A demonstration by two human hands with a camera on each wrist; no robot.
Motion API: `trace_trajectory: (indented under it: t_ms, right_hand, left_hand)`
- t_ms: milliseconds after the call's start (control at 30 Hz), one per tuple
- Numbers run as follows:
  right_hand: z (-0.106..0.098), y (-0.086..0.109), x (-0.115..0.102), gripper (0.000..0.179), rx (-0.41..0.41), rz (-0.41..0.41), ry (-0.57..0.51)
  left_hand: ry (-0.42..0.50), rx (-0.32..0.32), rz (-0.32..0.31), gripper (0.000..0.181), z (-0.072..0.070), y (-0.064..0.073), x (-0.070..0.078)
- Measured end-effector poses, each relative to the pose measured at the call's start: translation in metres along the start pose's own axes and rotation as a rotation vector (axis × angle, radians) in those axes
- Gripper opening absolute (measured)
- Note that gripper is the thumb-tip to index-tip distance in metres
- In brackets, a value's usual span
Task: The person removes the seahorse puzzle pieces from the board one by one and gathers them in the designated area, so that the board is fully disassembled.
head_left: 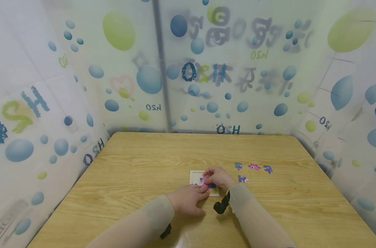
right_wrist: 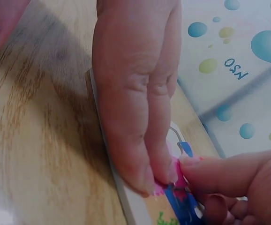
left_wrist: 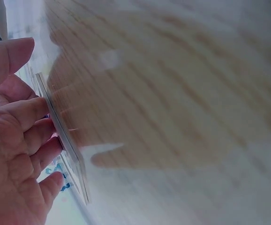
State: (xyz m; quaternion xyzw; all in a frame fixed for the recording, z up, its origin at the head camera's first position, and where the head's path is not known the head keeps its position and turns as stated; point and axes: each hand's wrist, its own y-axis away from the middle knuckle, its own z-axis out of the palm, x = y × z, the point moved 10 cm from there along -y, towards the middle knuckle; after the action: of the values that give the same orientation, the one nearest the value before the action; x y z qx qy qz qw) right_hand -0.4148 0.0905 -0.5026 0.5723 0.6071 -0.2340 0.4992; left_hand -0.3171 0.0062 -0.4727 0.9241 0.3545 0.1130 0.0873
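Thumb and fingers of the right hand were drawn close together and pinched a small pink piece over the shallow tray, the thumb against its edge; the index fingertip could not be made out in the right wrist view. The left hand held nothing: its fingers lay nearly straight, close beside one another, with the tips resting at the near part of the tray and just beside the pinched piece. The puzzle piece appeared thin, light and stiff, probably card or thin wood, with a smooth printed face that might slip under a dry fingertip. Its tabs were likely the weakest part — best taken by opposite edges across the body, with no bending of the knobs.

Around the fingers lay the white tray, flat on the table and partly filled with joined pieces in blue, pink and green. It looked thin and light enough to slide if pushed, so its rim seemed the proper place to steady it. To the right of the tray, well apart from its rim, lay four loose pieces — three in a row and one nearer the person. Beyond were the bare wood of the table and a curtain printed with blue and green spots.
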Motion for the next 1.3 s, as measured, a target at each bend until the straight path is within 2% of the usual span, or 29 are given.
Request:
trace_trajectory:
  t_ms: [600, 833, 1300]
  right_hand:
    - [-0.001, -0.003, -0.002, 0.016, -0.024, -0.039, -0.068]
    - [-0.002, -0.003, 0.001, 0.016, -0.025, -0.003, -0.147]
    - [-0.011, -0.006, 0.002, 0.019, -0.011, 0.012, -0.202]
  left_hand:
    - [0.003, -0.006, -0.002, 0.071, 0.002, 0.001, -0.002]
    - [0.014, -0.008, 0.003, 0.071, 0.001, 0.001, -0.002]
    - [0.024, -0.006, -0.008, 0.071, 0.000, 0.000, 0.000]
